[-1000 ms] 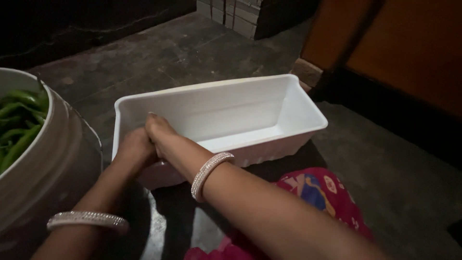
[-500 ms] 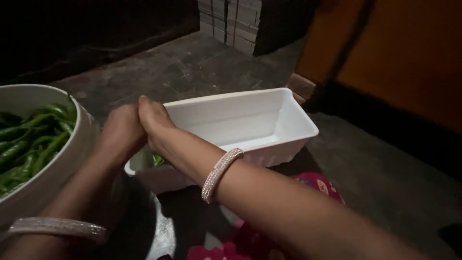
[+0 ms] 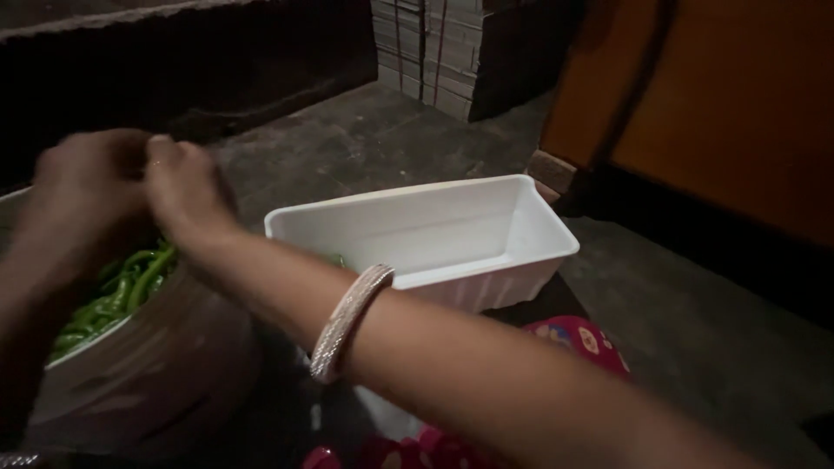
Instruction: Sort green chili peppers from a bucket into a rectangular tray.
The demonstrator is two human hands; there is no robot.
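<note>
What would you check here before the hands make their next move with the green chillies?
1. Both hands over the bowl: ok. Left hand and right hand meet above the bowl.
2. Chillies within reach: ok. Green chillies lie in the bowl under the hands.
3. White tray nearby, upright: ok.
4. Room in the tray: ok, mostly bare inside.
5. Whether either hand holds a chilli: cannot tell, blurred.
6. Bangle clear of the tray rim: ok.

Bucket (image 3: pixel 148 373) of chillies (image 3: pixel 122 291) sits left; tub (image 3: pixel 434 239) right of it; both hands (image 3: pixel 130 187) above the bucket; stacked blocks (image 3: pixel 434 52) behind.
</note>
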